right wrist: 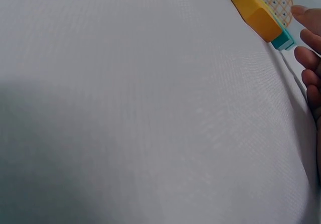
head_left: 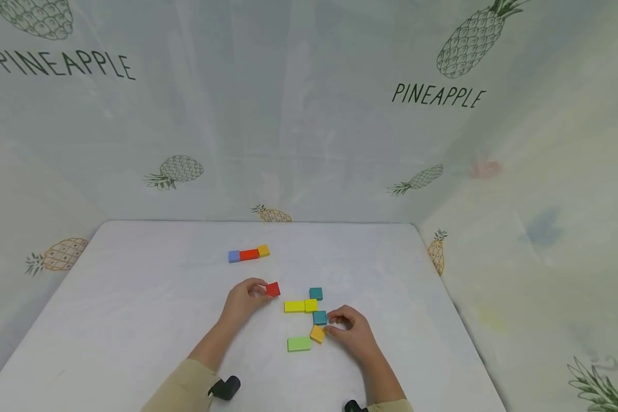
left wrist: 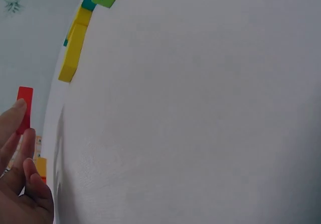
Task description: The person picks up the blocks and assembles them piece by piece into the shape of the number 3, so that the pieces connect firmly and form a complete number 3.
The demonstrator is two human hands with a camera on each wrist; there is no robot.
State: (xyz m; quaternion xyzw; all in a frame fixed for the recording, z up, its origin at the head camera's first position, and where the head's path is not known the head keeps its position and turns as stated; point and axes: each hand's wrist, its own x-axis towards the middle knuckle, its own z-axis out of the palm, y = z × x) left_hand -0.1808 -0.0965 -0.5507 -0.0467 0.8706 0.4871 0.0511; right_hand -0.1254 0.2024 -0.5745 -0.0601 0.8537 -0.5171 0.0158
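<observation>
My left hand (head_left: 242, 302) pinches a red block (head_left: 273, 289) between thumb and fingers; in the left wrist view the red block (left wrist: 25, 110) looks held up over the white table. Just right of a teal block (head_left: 320, 318) and a tilted orange block (head_left: 317, 334) is my right hand (head_left: 357, 335), its fingers loosely bent and apart, with nothing seen between them. Whether its fingertips touch those blocks I cannot tell. A long yellow block (head_left: 294, 307) meets a small yellow block (head_left: 311, 305) above the teal one. Another teal block (head_left: 316, 293) lies behind them.
A green block (head_left: 299, 344) lies nearer, left of the orange one. Farther back, a blue block (head_left: 234, 257), a red rectangular block (head_left: 249, 255) and an orange block (head_left: 264, 250) form a row. The white table (head_left: 134, 297) ends at a pineapple-printed curtain (head_left: 298, 114).
</observation>
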